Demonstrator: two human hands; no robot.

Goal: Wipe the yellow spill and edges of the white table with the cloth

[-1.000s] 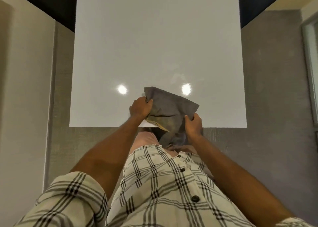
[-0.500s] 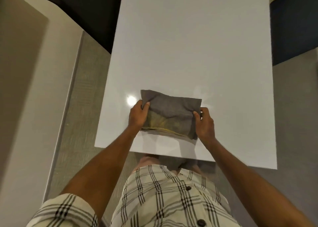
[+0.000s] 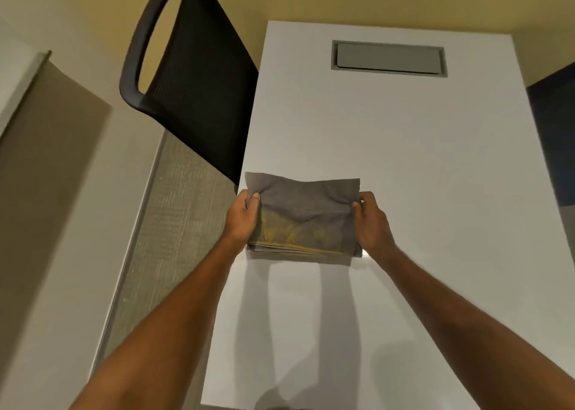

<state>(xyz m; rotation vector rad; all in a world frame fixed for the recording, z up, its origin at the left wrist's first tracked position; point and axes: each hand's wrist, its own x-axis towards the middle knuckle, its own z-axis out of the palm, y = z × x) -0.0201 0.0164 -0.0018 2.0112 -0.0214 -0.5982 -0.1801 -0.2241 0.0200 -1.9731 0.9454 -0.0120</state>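
Both hands hold a folded grey cloth (image 3: 303, 215) over the white table (image 3: 404, 148), toward its left side. The left hand (image 3: 244, 218) grips the cloth's left edge, thumb on top and fingers curled under; the right hand (image 3: 371, 220) pinches the right edge the same way. The cloth is folded into several layers, its near half stained yellow, with a yellow line running along the near fold. Whether its near edge rests on the table or hangs just above it, I cannot tell. The tabletop around it looks clean and glossy, with the arms' shadows falling across the near part. At the far end a grey rectangular hatch (image 3: 389, 58) sits set into the surface. A black chair (image 3: 193, 77) stands against the table's left edge, just beyond the cloth. No writing or labels show on anything.
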